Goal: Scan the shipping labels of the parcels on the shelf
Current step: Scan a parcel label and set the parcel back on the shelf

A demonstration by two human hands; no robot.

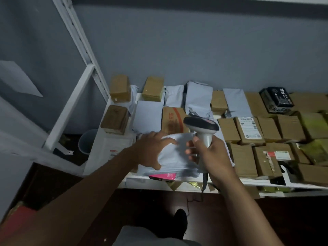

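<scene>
Holding a grey scanner (202,127) in the right hand (213,157) — fingers curled tight round its handle, head tipped toward the back of the shelf (186,181). Pressing down on a soft white bag parcel (175,157) at the shelf's front edge with the left hand (150,150), fingers spread and bent over its top. Showing a white printed label on one brown box (248,130) just right of the scanner — words too small to read. Showing red writing on another box (173,119) behind the bag, too blurry to read.
</scene>
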